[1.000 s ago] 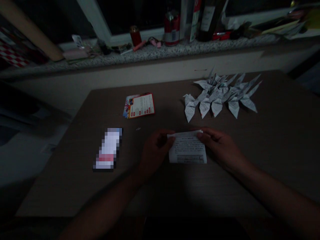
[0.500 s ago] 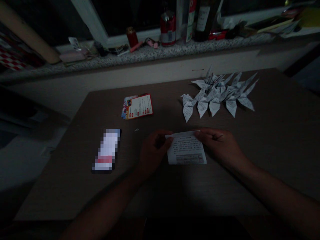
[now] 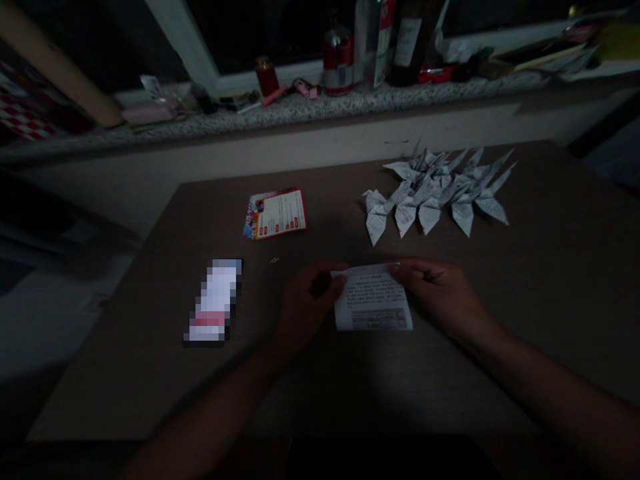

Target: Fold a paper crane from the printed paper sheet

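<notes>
A small printed sheet of paper point(image 3: 374, 301) is held up between my two hands over the near middle of the table. My left hand point(image 3: 311, 299) pinches its upper left corner between thumb and fingers. At the upper right corner, my right hand point(image 3: 434, 283) grips it the same way. Lines of text and a grey box show on the side facing me. Beyond the sheet, at the back right, stand several folded paper cranes point(image 3: 433, 193) made of printed paper, crowded together with wings and tails pointing up.
A phone point(image 3: 214, 303) with a lit, blurred screen lies left of my hands on the dark wooden table point(image 3: 145, 267). Behind it rests a stack of printed cards point(image 3: 277, 213). The stone windowsill point(image 3: 295, 110) carries a red jar point(image 3: 267, 77), bottles and clutter.
Almost nothing differs. The view has shifted very slightly, and both hands keep hold of the sheet of paper in the same place.
</notes>
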The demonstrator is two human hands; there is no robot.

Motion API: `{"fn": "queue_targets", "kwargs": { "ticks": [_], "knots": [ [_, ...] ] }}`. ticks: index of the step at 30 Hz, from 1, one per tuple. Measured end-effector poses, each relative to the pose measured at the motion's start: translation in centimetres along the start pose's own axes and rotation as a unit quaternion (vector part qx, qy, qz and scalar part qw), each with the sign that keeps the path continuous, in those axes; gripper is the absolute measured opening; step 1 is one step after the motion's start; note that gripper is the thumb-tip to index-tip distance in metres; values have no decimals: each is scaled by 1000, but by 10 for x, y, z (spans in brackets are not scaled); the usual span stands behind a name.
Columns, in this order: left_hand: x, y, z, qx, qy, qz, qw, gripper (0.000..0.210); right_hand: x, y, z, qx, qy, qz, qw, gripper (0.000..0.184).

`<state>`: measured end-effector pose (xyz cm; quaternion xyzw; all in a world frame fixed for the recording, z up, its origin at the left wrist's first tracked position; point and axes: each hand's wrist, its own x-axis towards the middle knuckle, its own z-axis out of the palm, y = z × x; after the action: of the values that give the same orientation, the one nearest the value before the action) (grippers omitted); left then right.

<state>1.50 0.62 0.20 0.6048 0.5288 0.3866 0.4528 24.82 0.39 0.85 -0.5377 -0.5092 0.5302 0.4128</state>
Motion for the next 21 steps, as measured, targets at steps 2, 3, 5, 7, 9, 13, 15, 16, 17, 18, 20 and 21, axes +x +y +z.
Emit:
{"fn": "queue_targets", "kwargs": {
  "ticks": [2, 3, 5, 7, 9, 13, 15, 16, 17, 18, 20, 21],
  "knots": [
    [0, -2, 0, 1, 3, -1, 1000, 26, 0, 0, 0, 2, 1, 0, 1000, 22],
    [1, -3, 0, 2, 5, -2, 1000, 26, -1, 0, 0, 2, 3, 1, 1000, 23],
    [1, -5, -1, 4, 6, -4, 1000, 27, -1, -1, 0, -1, 5, 4, 1000, 23],
    [1, -4, -1, 1, 3, -3, 1000, 26, -1, -1, 0, -3, 3, 3, 1000, 25],
    [1, -3, -1, -5, 0, -3, 1000, 25, -1, 0, 0, -5, 0, 1, 1000, 26],
    [1, 1, 0, -9, 4, -8, 1000, 25, 0, 1, 0, 6, 0, 1, 1000, 26],
    [1, 2, 0, -13, 6, -8, 1000, 26, 0, 2, 0, 13, 1, 4, 1000, 26],
    [1, 2, 0, -16, 6, -7, 1000, 27, 0, 2, 0, 14, 3, 6, 1000, 26],
    [1, 2, 0, -18, 6, -5, 1000, 27, 0, 2, 0, 13, 5, 8, 1000, 26],
    [1, 2, 0, -20, 5, -2, 1000, 27, 0, 2, 0, 12, 8, 11, 1000, 26],
    [1, 2, 0, -22, 2, -2, 1000, 26, 0, 1, 0, 14, 13, 15, 1000, 25],
    [1, 2, -1, -22, 1, -2, 1000, 25, -1, 1, 0, 16, 14, 17, 1000, 24]
  ]
}}
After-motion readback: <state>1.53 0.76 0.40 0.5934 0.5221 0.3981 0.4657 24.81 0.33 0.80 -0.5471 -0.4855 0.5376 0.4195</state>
